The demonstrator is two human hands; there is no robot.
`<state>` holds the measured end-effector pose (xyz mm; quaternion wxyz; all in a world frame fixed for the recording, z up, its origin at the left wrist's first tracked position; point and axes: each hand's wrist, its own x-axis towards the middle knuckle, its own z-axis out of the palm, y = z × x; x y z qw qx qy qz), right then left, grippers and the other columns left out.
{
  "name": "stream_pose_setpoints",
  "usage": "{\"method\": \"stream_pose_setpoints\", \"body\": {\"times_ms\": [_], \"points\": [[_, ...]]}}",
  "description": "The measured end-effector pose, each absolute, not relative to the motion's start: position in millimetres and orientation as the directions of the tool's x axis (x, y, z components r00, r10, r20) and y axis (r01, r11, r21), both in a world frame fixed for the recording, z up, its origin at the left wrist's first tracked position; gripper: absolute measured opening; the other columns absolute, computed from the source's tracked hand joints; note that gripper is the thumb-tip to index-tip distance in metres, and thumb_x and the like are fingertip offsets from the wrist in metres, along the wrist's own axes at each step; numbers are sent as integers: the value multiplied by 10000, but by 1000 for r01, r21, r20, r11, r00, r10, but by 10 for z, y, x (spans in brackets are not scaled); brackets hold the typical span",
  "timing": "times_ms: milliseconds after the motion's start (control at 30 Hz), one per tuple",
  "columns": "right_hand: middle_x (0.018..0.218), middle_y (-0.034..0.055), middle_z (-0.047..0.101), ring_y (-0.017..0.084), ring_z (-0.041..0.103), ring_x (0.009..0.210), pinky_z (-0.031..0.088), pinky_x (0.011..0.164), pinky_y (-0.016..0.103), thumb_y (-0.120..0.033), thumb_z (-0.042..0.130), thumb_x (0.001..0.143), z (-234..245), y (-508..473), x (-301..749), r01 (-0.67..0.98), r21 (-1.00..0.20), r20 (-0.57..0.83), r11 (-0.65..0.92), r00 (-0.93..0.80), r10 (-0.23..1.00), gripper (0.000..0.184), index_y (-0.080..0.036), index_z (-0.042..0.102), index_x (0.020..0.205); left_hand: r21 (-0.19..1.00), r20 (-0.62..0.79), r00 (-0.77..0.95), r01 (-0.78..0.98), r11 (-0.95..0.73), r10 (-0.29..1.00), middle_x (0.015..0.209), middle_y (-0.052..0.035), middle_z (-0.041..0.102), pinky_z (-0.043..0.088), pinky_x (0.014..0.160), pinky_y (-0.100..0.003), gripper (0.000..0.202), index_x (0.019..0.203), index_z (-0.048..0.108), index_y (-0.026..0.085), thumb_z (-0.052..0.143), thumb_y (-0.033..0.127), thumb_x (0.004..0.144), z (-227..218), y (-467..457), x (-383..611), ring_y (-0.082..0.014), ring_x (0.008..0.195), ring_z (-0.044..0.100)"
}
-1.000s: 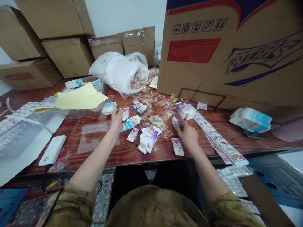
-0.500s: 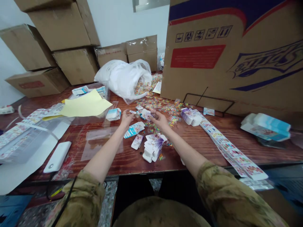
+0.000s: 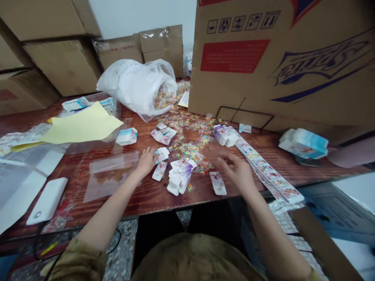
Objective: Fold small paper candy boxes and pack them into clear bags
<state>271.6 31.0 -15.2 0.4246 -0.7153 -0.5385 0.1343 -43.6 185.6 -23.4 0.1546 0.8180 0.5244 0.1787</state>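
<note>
My left hand [image 3: 147,160] is closed at the left end of some small blue-and-white cards [image 3: 162,155], its thumb and fingers at their edge. A single purple-and-white card [image 3: 159,171] lies just under them. To the right of that is a fanned pile of purple-and-white cards [image 3: 180,175]. My right hand [image 3: 238,171], slightly blurred, is over the table with fingers apart and nothing visible in them. Nearest to it is a lone purple-and-white card [image 3: 218,183]. Small clear packets of colourful bits [image 3: 189,150] are strewn beyond the pile, and several cards [image 3: 164,134] lie farther back.
A white sack [image 3: 131,86] lies with its mouth open, spilling packets. The large carton [image 3: 231,82] stands at the back right. A printed strip [image 3: 260,164] runs to the right table edge. At left are yellow paper [image 3: 82,125] and a white power bank [image 3: 47,201].
My hands have moved apart and nearer to me. The left has come to the blue-and-white cards; the right has swung right. Cards now lie where both hands were. The view has shifted right.
</note>
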Motion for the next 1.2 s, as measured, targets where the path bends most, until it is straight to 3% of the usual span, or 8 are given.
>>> {"method": "stream_pose_setpoints", "body": {"times_ms": [133, 300, 433, 633, 767, 933, 1067, 1200], "points": [[1058, 123, 679, 267, 677, 800, 522, 668, 375, -587, 574, 841, -274, -163, 2589, 823, -543, 239, -166, 340, 909, 560, -195, 595, 1240, 363, 139, 398, 831, -421, 907, 1088, -144, 595, 411, 960, -462, 201, 1044, 613, 143, 505, 249, 912, -251, 1757, -485, -316, 1059, 544], [1066, 128, 681, 309, 651, 938, 517, 786, 415, -345, 571, 842, -419, -263, 2431, 918, -383, 258, -105, 216, 942, 460, -179, 569, 1271, 309, 153, 394, 852, -423, 906, 1076, -140, 601, 434, 935, -454, 224, 1075, 606, 136, 502, 259, 919, -278, 1545, -584, -307, 1033, 558], [1043, 115, 702, 279, 663, 878, 509, 747, 378, -340, 584, 824, -266, 83, 2462, 877, -468, 258, -106, 251, 933, 414, -183, 617, 1206, 290, 161, 388, 861, -419, 908, 1061, -129, 606, 454, 912, -429, 220, 1072, 605, 141, 507, 271, 925, -312, 1324, -626, -288, 1020, 564], [1030, 100, 700, 236, 645, 868, 496, 782, 356, -414, 600, 841, 231, 1076, 2120, 710, -680, 352, 182, 98, 931, 415, -178, 633, 1181, 315, 228, 366, 849, -424, 902, 1061, -109, 603, 455, 918, -422, 215, 1098, 583, 158, 481, 263, 940, -372, 1041, -602, -268, 1027, 562], [1154, 152, 637, 288, 583, 1056, 455, 902, 407, -424, 596, 872, 398, 1282, 1719, 746, -596, 513, 296, 70, 856, 438, -152, 614, 1215, 275, 263, 289, 892, -359, 920, 1095, -153, 606, 457, 894, -437, 279, 1159, 558, 120, 428, 262, 956, -442, 882, -572, -295, 1031, 556], [958, 105, 690, 266, 588, 957, 425, 921, 416, -318, 489, 956, 208, 922, 1141, 813, -459, 292, 358, -243, 925, 276, -175, 720, 1007, 229, 321, 200, 932, -281, 926, 1096, -181, 609, 461, 846, -438, 353, 1240, 521, 96, 353, 259, 976, -549, 774, -539, -306, 986, 566], [1107, 152, 659, 334, 510, 1096, 281, 1063, 551, -262, 495, 938, -25, 786, 829, 910, -275, 141, 310, -281, 949, 262, -168, 734, 989, 269, 318, 162, 929, -253, 934, 1118, -183, 613, 463, 859, -443, 342, 1225, 530, 92, 335, 202, 966, -570, 779, -525, -298, 985, 570], [1116, 179, 645, 346, 496, 1106, 219, 1093, 588, -236, 482, 928, -84, 834, 735, 919, -277, 121, 281, -257, 959, 276, -148, 737, 990, 280, 307, 149, 930, -238, 940, 1099, -177, 621, 468, 849, -443, 335, 1210, 536, 94, 334, 184, 959, -566, 801, -528, -296, 977, 572]]}}
